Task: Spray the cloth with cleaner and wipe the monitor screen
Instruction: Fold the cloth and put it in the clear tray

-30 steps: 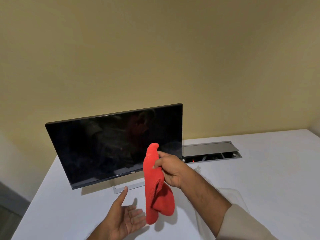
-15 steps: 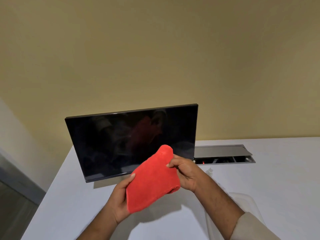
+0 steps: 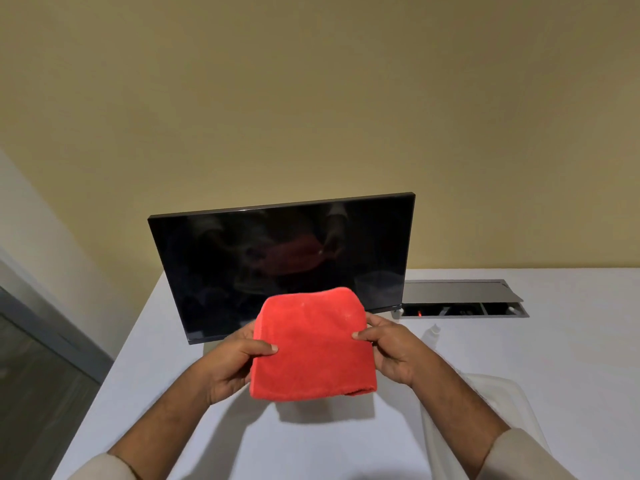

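Plain matte yellow-beige wall (image 3: 311, 98) behind a smooth white rectangular table (image 3: 554, 375) with a recessed grey metal cable hatch (image 3: 457, 292), lid raised; dim, warm lighting.

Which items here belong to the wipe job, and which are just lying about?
Job:
red cloth, held by left hand and right hand
monitor, screen dark

Lying about:
open cable tray in the white table
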Motion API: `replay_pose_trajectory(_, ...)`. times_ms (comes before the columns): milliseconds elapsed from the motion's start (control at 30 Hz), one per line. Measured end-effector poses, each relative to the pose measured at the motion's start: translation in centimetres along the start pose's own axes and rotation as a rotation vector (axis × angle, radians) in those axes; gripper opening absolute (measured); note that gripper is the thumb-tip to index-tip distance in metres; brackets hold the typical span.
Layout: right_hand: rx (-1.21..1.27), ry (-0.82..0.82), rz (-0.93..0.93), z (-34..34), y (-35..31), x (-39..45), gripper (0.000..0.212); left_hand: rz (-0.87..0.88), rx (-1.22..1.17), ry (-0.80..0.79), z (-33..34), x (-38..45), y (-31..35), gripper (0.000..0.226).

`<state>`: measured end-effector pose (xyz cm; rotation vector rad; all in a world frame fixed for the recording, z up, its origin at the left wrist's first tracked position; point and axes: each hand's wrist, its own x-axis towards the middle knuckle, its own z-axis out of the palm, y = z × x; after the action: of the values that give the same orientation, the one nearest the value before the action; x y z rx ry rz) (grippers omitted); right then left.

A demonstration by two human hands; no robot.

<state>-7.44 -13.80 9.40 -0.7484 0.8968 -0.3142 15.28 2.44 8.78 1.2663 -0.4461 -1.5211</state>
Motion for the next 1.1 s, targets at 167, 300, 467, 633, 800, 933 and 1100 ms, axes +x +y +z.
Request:
replay_pose_trajectory(167, -0.078, -0.037, -0.157, -0.3, -1.1, 0.1, 0.04, 0.09, 0.109, 0.04, 0.6, 0.1, 1.3, 0.04)
replay_pose_trajectory(300, -0.151, 0.018, -0.25, -0.8, -1.7, -0.1, 0.035, 0.146, 0.147, 0.09, 1.1, 0.4, 1.9, 0.034)
replay_pose_trajectory(467, -0.339, -0.038, -0.336, -2.3, -2.0, -0.8, 0.044, 0.109, 0.095, 0.0, 0.8, 0.5, 2.3, 0.037)
replay_pose_trajectory(633, -0.412, -0.041, -0.349, -3.8, -2.2, -1.5, 0.04, 0.021, 0.085, -0.152, 1.2, 0.4, 2.5, 0.025)
replay_pose_trajectory(800, -0.252, -0.155, -0.295, -5.1, -2.0, -2.7, 0.03, 0.071, 0.448, 0.006, 4.0, 1.3, 1.9, 0.018)
replay_pose_trajectory(933, -0.136, -0.133, -0.261, -7.0, -1.4, -3.4, 0.037, 0.069, 0.333, 0.015, 5.5, 1.7, 1.5, 0.032)
replay_pose_trajectory(1100, -0.153, -0.048, -0.196, -8.9, -0.4, -4.8, 0.051, 0.042, 0.274, -0.024, 7.4, 2.6, 0.4, 0.047)
